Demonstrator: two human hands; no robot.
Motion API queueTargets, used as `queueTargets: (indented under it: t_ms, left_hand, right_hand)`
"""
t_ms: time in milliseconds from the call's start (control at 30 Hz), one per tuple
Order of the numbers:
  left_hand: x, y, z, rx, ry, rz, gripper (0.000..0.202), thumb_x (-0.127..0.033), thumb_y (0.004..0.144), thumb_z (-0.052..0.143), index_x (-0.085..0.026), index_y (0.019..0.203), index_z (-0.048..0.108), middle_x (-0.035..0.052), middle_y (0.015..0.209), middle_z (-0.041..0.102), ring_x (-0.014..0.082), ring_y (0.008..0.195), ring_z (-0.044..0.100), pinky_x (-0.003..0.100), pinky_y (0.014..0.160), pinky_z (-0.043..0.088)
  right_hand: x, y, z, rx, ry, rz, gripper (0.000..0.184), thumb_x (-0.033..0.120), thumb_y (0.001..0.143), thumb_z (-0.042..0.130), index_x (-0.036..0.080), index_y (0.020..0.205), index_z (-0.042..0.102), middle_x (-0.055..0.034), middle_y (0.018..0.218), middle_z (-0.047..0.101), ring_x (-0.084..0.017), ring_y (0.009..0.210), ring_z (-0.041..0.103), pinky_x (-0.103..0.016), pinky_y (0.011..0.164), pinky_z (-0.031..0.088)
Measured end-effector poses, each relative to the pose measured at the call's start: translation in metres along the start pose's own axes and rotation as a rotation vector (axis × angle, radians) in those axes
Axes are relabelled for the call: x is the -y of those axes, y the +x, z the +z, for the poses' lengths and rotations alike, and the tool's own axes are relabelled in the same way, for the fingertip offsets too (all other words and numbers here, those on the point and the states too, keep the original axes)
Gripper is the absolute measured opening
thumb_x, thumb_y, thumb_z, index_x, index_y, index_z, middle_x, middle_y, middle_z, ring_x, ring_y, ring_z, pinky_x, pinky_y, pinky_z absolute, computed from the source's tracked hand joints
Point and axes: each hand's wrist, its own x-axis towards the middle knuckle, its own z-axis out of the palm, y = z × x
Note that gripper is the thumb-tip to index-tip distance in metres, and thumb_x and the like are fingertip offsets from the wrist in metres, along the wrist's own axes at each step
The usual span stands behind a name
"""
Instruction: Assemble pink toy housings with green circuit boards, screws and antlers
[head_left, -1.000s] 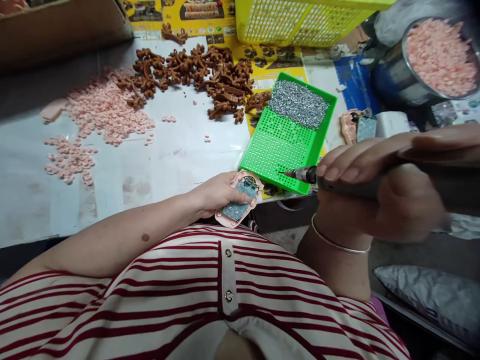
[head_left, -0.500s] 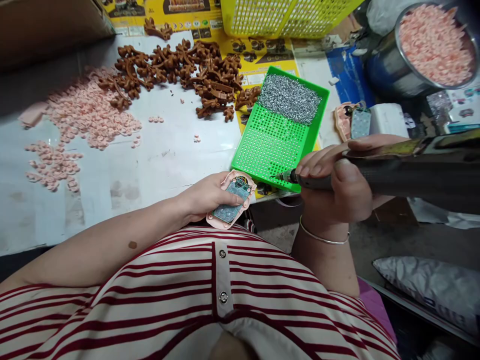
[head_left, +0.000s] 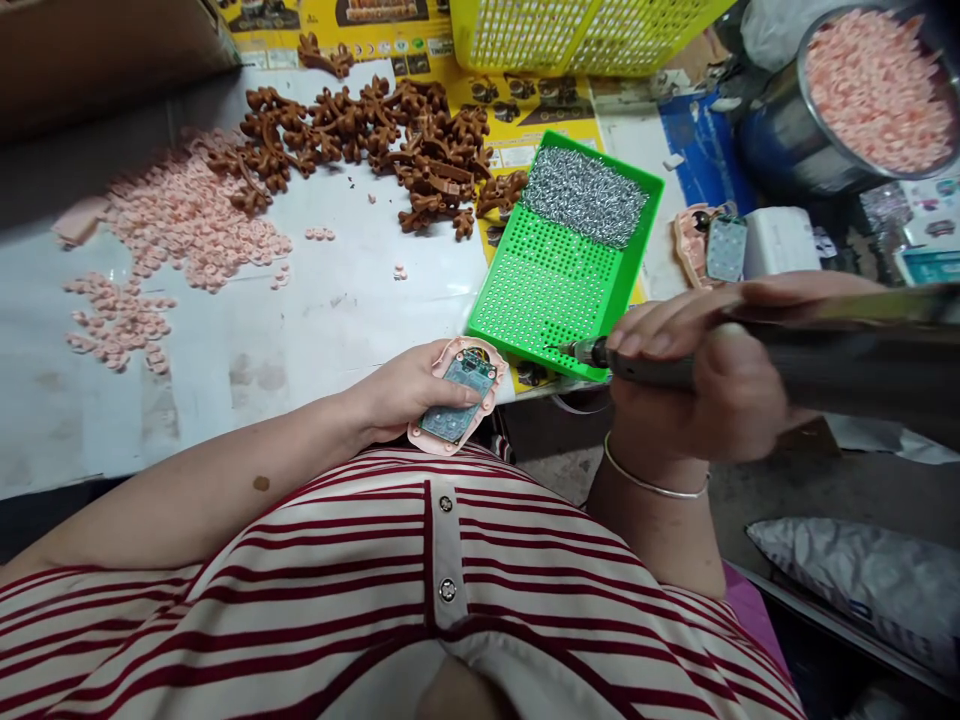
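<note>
My left hand (head_left: 409, 390) is closed on a pink plastic shell (head_left: 491, 395) near my lap, its thumb pressed over the circuit board (head_left: 450, 412) inside. Wires show at the shell's upper end. In my right hand (head_left: 697, 375) is a dark electric screwdriver (head_left: 840, 355), held level with its bit pointing left. The bit's tip shows over the near end of a green perforated tray (head_left: 499, 300); whether it touches the tray I cannot tell. Silver screws (head_left: 585, 195) fill the tray's far part.
Brown plastic parts (head_left: 442, 150) and small pink pieces (head_left: 217, 220) lie heaped on the table. A yellow basket (head_left: 585, 40) stands at the back. Farther right are another pink shell (head_left: 690, 245), a white block (head_left: 780, 245) and a metal pot (head_left: 780, 140) of pink parts.
My right hand and the screwdriver have shifted slightly right. The shell stays in my left hand, nearly where it was. The whole view has moved a little.
</note>
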Motion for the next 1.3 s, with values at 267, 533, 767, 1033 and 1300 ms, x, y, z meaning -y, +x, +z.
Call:
queueTargets:
  t_ms: [267, 533, 767, 1033, 1300]
  left_hand:
    - [0.006, -0.017, -0.013, -0.295, -0.147, 0.246, 0.042, -0.011, 0.065, 0.076, -0.014, 0.104, 0.061, 0.0031, 0.080, 0.068, 0.0156, 0.069, 0.065, 0.028, 0.065, 0.053]
    - [0.009, -0.006, -0.014, -0.302, -0.199, 0.343, 0.038, -0.010, 0.063, 0.074, -0.014, 0.098, 0.060, 0.0010, 0.075, 0.066, 0.0154, 0.066, 0.063, 0.030, 0.067, 0.052]
    - [0.009, -0.008, -0.015, -0.262, -0.212, 0.354, 0.038, -0.008, 0.062, 0.073, -0.014, 0.096, 0.059, 0.0003, 0.074, 0.064, 0.0148, 0.066, 0.063, 0.029, 0.068, 0.051]
    - [0.007, -0.008, -0.015, -0.240, -0.233, 0.344, 0.038, -0.007, 0.061, 0.072, -0.014, 0.096, 0.058, -0.0004, 0.072, 0.063, 0.0153, 0.065, 0.063, 0.030, 0.067, 0.051]
    - [0.006, -0.006, -0.015, -0.251, -0.252, 0.318, 0.035, -0.005, 0.062, 0.070, -0.015, 0.093, 0.057, -0.0010, 0.069, 0.062, 0.0157, 0.064, 0.063, 0.031, 0.068, 0.051]
  right_hand:
    - [0.031, -0.018, 0.040, 0.117, 0.182, -0.072, 0.014, 0.028, 0.088, 0.062, 0.024, 0.076, 0.066, 0.0031, 0.060, 0.047, -0.012, 0.054, 0.051, -0.027, 0.053, 0.048]
    - [0.022, -0.037, 0.066, 0.226, 0.225, 0.022, 0.022, 0.037, 0.089, 0.065, 0.025, 0.073, 0.055, 0.0047, 0.057, 0.046, -0.013, 0.049, 0.051, -0.030, 0.051, 0.048]
    - [0.018, -0.045, 0.066, 0.218, 0.227, 0.045, 0.018, 0.039, 0.086, 0.072, 0.032, 0.091, 0.055, 0.0072, 0.057, 0.050, -0.014, 0.045, 0.047, -0.032, 0.048, 0.048]
    - [0.016, -0.048, 0.066, 0.236, 0.259, 0.108, 0.025, 0.039, 0.083, 0.075, 0.029, 0.082, 0.052, 0.0063, 0.060, 0.051, -0.014, 0.049, 0.050, -0.035, 0.053, 0.050]
    - [0.019, -0.051, 0.065, 0.181, 0.129, 0.082, 0.025, 0.043, 0.084, 0.071, 0.029, 0.075, 0.053, 0.0052, 0.059, 0.051, -0.014, 0.050, 0.050, -0.034, 0.052, 0.050]
